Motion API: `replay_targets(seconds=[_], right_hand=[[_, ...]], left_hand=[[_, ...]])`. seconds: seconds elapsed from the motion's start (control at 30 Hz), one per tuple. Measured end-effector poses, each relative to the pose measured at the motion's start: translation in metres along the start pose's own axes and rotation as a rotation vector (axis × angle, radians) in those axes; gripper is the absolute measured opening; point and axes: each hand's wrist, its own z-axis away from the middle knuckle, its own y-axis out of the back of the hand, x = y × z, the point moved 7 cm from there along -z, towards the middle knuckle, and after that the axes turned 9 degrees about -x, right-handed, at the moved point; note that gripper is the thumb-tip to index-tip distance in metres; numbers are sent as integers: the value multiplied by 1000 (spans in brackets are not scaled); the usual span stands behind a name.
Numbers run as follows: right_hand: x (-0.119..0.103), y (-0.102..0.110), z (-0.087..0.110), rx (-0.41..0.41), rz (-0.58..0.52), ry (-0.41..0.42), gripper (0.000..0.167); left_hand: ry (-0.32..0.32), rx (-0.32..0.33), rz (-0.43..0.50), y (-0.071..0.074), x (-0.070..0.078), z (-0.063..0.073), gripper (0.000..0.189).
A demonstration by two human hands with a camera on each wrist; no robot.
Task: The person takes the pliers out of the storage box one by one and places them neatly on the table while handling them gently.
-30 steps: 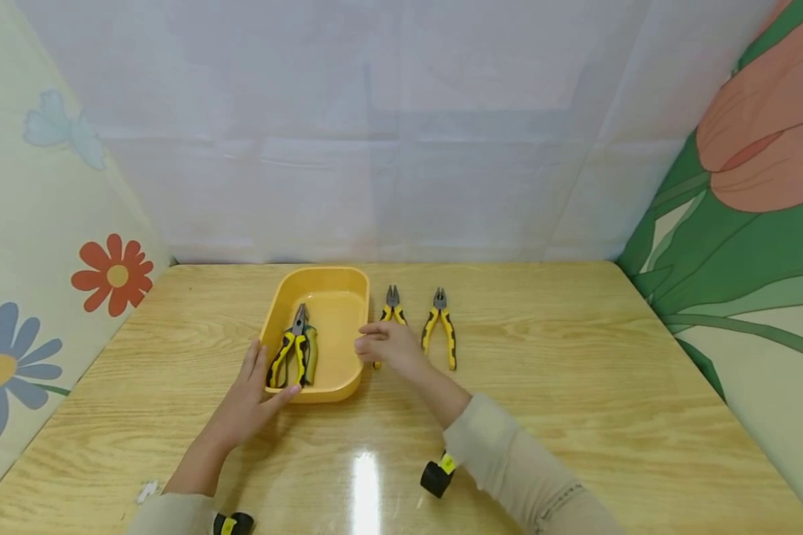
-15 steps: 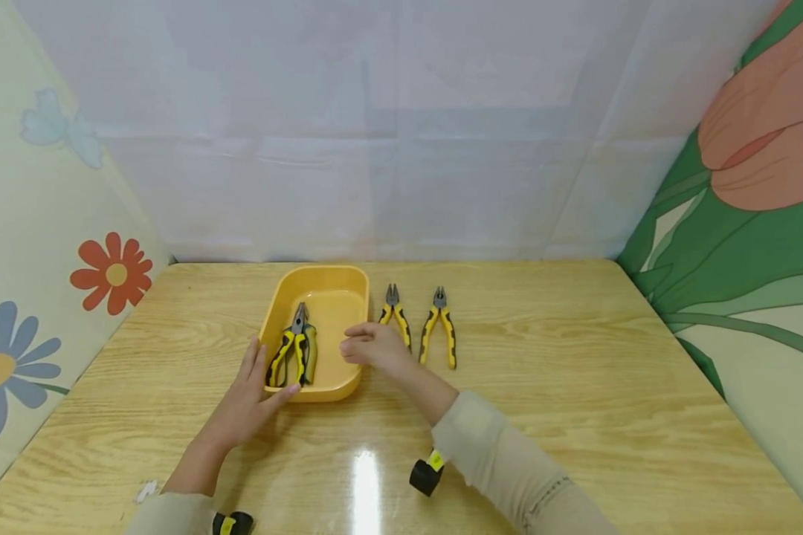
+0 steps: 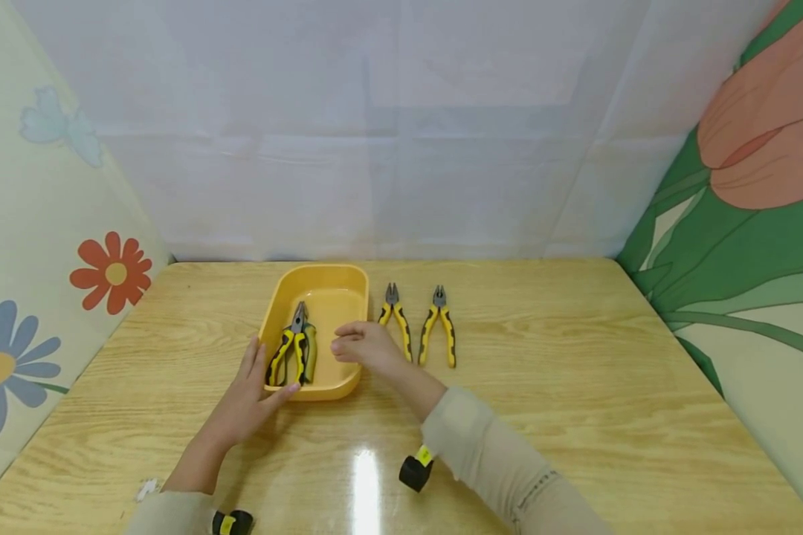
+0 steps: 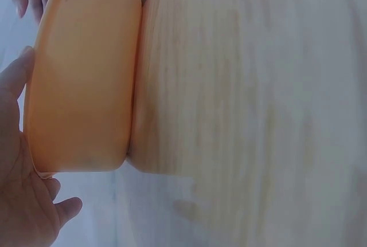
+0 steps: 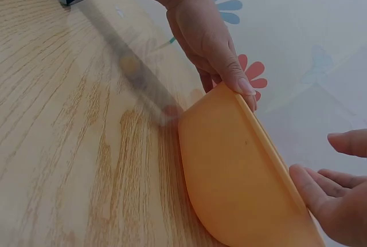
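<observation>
A yellow plastic tray (image 3: 337, 305) stands on the table. Inside, at its left, lie long-nosed pliers (image 3: 299, 321) with yellow-black handles, against another tool with a duller yellow-green handle (image 3: 311, 357); this second tool is partly covered. My left hand (image 3: 243, 401) holds the tray's near left corner, thumb on the near rim and fingers along the left wall. Reaching over the right rim, my right hand (image 3: 372, 349) has nothing in it; the right wrist view shows its thumb apart from its fingers (image 5: 321, 192), which lie by the rim.
Right of the tray lie two pairs of pliers on the table, the nearer pliers (image 3: 392, 295) partly behind my right hand and the farther pliers (image 3: 439, 299) fully visible. A white cloth wall (image 3: 408, 186) stands behind. Black wrist devices hang at both cuffs.
My right hand has moved left, from beside the tray's right rim to over the tray's inside, uncovering more of the nearer pliers on the table. My left hand and the tray stay put.
</observation>
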Motion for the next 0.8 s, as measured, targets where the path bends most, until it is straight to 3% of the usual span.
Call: replay_targets(seconds=[0.2, 0.5, 0.8], right_hand=[[2, -3, -6, 0, -9, -22, 38], [1, -8, -12, 32, 95, -50, 35], [2, -14, -21, 15, 118, -60, 35]], left_hand=[[5, -4, -1, -1, -2, 0, 89], [2, -6, 15, -1, -1, 0, 88], [2, -2, 13, 0, -1, 0, 89]])
